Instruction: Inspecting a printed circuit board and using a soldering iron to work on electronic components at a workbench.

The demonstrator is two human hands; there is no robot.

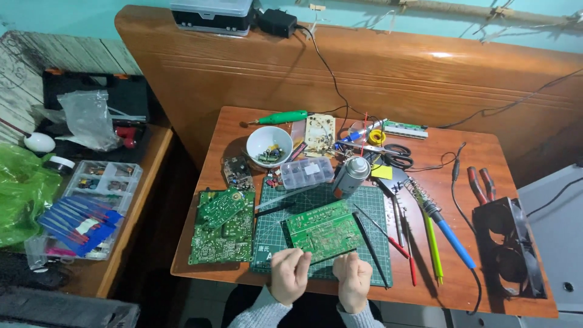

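Hands at the bench's near edge. Left hand and right hand side by side, fingers curled, tips touching the near edge of a green circuit board; whether pinching it or only resting against it, cannot tell. Board lying tilted on a dark green cutting mat at the middle of the near edge. Larger green boards just left of the mat. Toward the far edge: white bowl, clear parts box, spray can. Toward the right edge: blue-handled soldering iron, black fan.
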